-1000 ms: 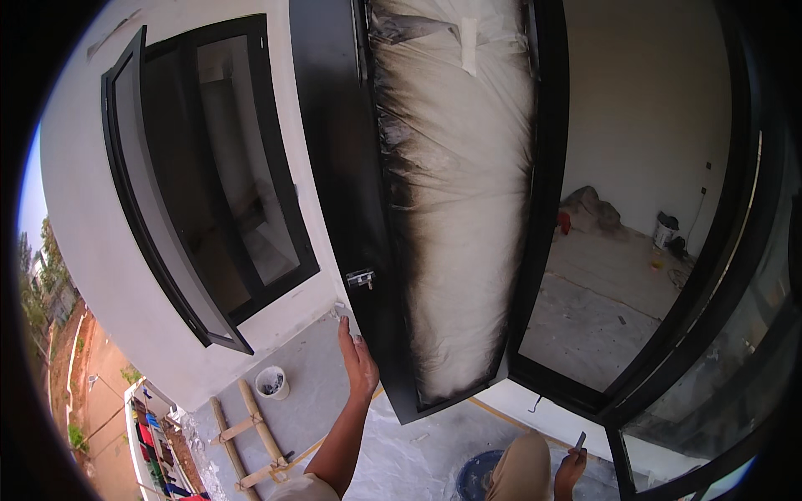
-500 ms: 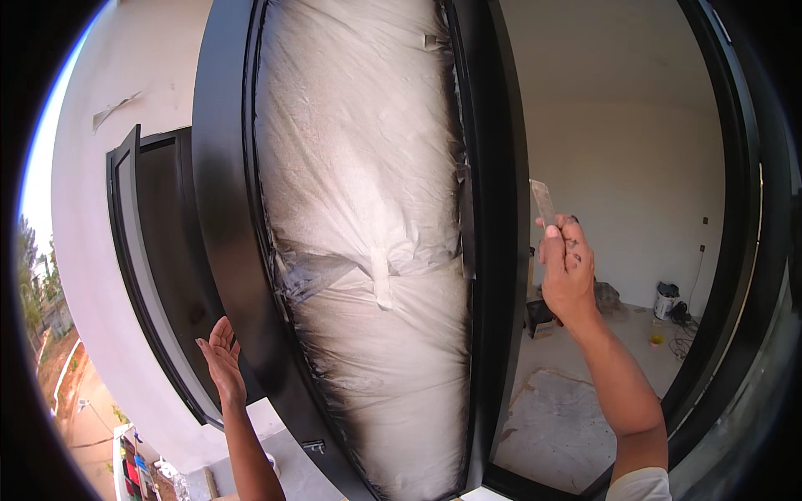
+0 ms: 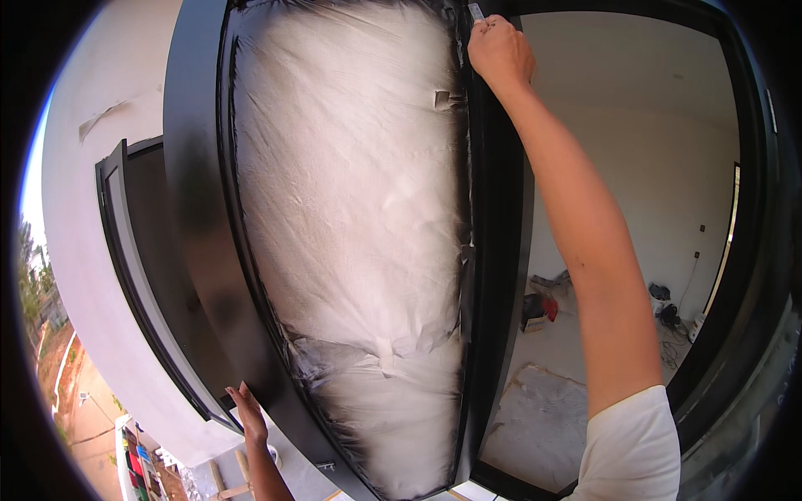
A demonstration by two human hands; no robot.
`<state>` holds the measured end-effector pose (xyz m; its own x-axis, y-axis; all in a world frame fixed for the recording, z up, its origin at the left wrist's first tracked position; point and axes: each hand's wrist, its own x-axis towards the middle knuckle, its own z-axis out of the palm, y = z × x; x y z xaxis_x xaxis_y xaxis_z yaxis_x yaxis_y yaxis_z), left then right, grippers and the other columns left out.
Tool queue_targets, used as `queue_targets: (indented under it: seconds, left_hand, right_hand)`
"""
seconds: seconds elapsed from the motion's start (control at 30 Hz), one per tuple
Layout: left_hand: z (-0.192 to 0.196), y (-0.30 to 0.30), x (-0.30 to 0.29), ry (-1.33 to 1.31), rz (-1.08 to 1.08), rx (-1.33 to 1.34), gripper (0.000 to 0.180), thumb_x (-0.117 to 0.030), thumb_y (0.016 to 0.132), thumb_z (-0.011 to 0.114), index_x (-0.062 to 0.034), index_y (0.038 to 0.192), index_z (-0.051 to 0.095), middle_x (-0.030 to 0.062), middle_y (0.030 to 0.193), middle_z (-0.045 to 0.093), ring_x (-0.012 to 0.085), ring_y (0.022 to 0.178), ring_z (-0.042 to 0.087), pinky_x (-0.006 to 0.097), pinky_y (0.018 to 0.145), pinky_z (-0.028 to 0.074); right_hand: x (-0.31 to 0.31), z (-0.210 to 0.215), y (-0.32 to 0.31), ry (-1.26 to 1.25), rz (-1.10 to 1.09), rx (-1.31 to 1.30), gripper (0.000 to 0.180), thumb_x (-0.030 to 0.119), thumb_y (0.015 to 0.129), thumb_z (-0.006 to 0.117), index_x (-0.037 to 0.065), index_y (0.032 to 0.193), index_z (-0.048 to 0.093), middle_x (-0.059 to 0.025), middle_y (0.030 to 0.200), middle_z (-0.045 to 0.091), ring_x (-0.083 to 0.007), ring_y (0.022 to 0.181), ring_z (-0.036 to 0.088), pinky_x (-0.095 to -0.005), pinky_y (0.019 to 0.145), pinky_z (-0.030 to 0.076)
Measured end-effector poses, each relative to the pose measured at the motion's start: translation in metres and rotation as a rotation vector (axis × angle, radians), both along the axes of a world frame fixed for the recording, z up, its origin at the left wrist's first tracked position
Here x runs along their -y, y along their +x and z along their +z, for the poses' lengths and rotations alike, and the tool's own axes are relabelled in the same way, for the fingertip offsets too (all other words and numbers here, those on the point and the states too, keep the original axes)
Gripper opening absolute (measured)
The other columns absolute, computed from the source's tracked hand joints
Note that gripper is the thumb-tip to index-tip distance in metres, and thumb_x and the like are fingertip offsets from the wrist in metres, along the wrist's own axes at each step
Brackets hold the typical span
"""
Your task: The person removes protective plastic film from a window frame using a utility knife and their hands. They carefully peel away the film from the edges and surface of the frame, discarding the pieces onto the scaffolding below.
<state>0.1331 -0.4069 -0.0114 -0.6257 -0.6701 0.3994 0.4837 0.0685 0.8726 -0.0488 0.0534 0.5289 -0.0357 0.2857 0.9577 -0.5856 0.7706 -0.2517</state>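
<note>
Right hand (image 3: 502, 52) clenched on a small flat blade (image 3: 476, 12), high at the black door's (image 3: 494, 209) right stile, beside plastic masking film (image 3: 351, 184). Left hand (image 3: 251, 415) low left, released, fingers extended; door contact unclear.

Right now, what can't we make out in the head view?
Head view:
- Flat tool: gripped end hidden by the right hand.
- Door: top cut off by the upper edge.
- Surface behind the plastic sheet: covered by it.
- Bucket: partly behind the left forearm; too small to tell contents.
</note>
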Motion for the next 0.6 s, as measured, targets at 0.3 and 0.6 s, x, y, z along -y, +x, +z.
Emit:
queue_targets:
  seconds: [0.3, 0.6]
  left_hand:
    - [0.003, 0.0, -0.024, -0.104, 0.027, 0.046, 0.084, -0.063, 0.098, 0.015, 0.0064, 0.145, 0.023, 0.0163, 0.152, 0.027, 0.0232, 0.142, 0.022, 0.034, 0.117, 0.009]
    - [-0.063, -0.029, 0.041, -0.265, 0.243, 0.092, 0.077, -0.058, 0.099, 0.015, 0.004, 0.143, 0.029, 0.0155, 0.146, 0.036, 0.0239, 0.136, 0.032, 0.034, 0.115, 0.017]
  right_hand:
    - [0.004, 0.018, -0.018, -0.003, -0.146, 0.113, 0.028, 0.023, 0.089, 0.051, 0.004, 0.097, 0.07, -0.0205, 0.102, 0.069, -0.0378, 0.098, 0.066, -0.0468, 0.083, 0.053]
    - [0.009, -0.026, 0.002, 0.066, -0.259, 0.091, 0.025, 0.02, 0.086, 0.054, 0.0, 0.091, 0.068, -0.0251, 0.1, 0.067, -0.0432, 0.094, 0.064, -0.0509, 0.08, 0.052]
